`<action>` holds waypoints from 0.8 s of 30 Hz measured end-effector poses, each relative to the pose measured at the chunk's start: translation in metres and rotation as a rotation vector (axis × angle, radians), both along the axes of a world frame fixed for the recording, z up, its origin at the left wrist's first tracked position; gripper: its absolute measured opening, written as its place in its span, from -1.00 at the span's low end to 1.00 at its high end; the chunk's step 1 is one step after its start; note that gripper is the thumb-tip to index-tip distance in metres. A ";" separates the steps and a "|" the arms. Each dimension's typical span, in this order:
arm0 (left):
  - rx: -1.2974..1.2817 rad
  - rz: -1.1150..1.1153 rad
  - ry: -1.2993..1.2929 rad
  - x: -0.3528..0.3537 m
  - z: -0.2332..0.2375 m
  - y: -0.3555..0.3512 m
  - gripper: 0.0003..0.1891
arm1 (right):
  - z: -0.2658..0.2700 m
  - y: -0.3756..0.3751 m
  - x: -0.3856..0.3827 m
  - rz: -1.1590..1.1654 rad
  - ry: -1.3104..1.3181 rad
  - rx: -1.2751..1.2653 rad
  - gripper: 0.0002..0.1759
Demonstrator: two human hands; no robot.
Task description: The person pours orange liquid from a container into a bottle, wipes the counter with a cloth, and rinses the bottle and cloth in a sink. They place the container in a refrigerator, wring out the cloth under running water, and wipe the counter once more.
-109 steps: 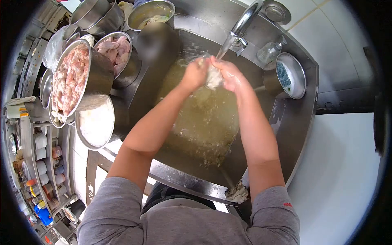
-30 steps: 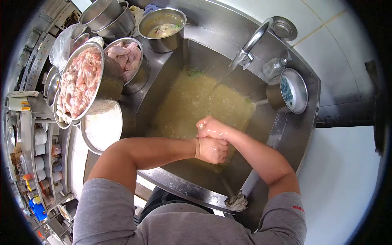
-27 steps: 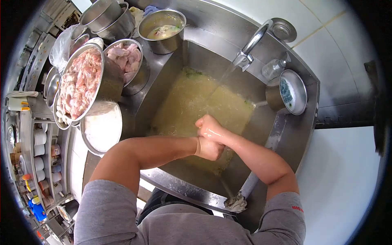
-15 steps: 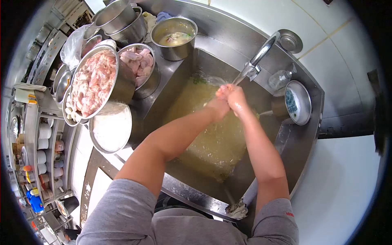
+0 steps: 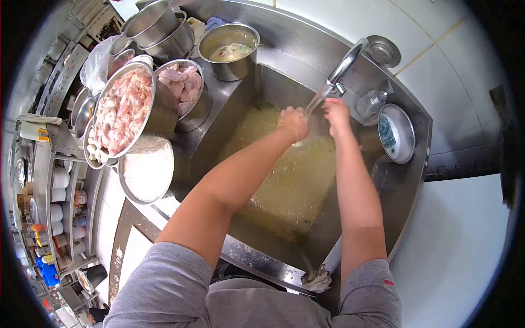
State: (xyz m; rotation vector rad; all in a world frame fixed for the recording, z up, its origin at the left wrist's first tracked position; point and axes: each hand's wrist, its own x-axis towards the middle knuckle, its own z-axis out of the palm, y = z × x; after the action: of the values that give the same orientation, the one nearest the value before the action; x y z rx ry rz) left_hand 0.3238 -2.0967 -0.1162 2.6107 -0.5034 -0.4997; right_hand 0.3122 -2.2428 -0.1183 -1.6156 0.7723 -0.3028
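Observation:
A stream of water runs from the curved metal tap [image 5: 350,59] into the steel sink [image 5: 216,131], where cloudy yellowish water [image 5: 295,186] stands with small bits floating in it. Beside the stream, my left hand [image 5: 294,123] is wet and closed, back upward, its fingers curled; what they hold, if anything, is hidden. My right hand [image 5: 336,115] is raised just right of the stream, below the tap's lever. Its fingers are loosely bent and apart, with nothing visible in them. The two hands do not touch.
Left of the sink stand a pot of minced-looking raw meat [image 5: 123,109], a pot of raw chicken pieces [image 5: 180,85], a container of white powder [image 5: 146,172] and a pot with pale liquid [image 5: 231,52]. At right are a soap bottle [image 5: 372,104] and a bowl with a green scourer [image 5: 398,134].
My hands, pressed together under the tap half a second ago, have come apart. The left has moved slightly left, and the right has gone up and right.

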 end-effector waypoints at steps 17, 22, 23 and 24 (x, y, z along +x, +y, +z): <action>-0.123 -0.200 0.120 0.015 -0.075 0.029 -0.75 | 0.062 0.053 -0.025 0.730 0.208 0.603 -0.66; -0.171 -0.048 0.147 0.004 -0.046 0.032 -0.71 | 0.057 0.054 -0.026 0.645 0.024 0.668 -0.70; -0.097 -0.173 0.044 0.008 -0.055 0.031 -0.70 | 0.048 0.045 -0.023 0.645 0.023 0.669 -0.70; -0.022 -0.295 -0.059 0.011 -0.064 0.029 -0.68 | 0.035 0.036 -0.017 0.544 0.043 0.534 -0.73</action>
State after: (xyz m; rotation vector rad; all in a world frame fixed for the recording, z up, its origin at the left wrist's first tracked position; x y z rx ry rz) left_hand 0.3350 -2.0680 -0.1802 2.5472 -0.9164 -0.5066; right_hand 0.2951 -2.2063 -0.0830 -1.2572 0.3718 0.3103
